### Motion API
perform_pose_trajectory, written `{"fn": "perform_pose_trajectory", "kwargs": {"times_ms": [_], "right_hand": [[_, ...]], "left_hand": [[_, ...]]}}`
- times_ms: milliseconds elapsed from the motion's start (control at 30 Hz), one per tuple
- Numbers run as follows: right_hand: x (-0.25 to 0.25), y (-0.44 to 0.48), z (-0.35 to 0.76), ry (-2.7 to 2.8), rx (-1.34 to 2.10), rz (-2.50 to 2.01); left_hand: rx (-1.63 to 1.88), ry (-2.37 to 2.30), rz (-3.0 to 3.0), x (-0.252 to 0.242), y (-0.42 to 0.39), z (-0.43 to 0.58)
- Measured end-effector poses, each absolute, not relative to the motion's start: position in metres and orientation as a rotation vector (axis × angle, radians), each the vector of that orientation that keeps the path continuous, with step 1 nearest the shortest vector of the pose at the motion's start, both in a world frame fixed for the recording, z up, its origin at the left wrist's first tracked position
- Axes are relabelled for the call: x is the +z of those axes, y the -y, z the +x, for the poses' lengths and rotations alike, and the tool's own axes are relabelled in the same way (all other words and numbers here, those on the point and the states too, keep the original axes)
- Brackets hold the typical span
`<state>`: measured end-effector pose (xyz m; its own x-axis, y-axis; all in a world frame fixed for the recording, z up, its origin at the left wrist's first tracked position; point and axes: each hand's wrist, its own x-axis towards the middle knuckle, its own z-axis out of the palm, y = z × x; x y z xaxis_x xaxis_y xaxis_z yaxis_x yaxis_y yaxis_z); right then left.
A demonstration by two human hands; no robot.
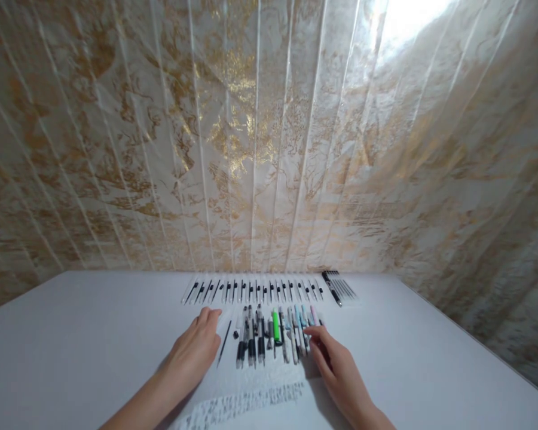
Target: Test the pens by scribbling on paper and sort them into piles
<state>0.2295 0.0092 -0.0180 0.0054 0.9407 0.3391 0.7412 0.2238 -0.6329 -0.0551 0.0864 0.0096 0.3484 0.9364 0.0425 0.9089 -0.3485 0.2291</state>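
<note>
My left hand (198, 341) rests low over the white table, its fingers loosely bent and the thumb apart. Just right of it lies a thin black refill (225, 343), beside a small black cap (235, 335). A faint clear piece is near its fingertips, too blurred to name. My right hand (335, 362) is at the right end of a row of pens, index finger stretched over the light-blue pens (299, 322), thumb apart. Whether it touches them is unclear. The row also holds black-gripped clear pens (251, 343), a bright green highlighter (276, 325) and a pink pen (314, 315).
Behind runs a long row of clear pen tubes with black parts (251, 291). At its right end lies a black pen (332, 289) by a pack of thin refills (346, 288). A sheet with handwriting (246, 406) lies in front. A gold-patterned curtain (251, 149) hangs behind the table (94, 322).
</note>
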Motion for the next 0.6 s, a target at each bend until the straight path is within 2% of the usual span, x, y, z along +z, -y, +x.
{"fn": "perform_pose_trajectory", "kwargs": {"times_ms": [600], "right_hand": [[-0.019, -0.010, 0.229, 1.803, 0.357, -1.564]], "left_hand": [[0.328, -1.634, 2.588, 0.000, -0.084, -0.032]]}}
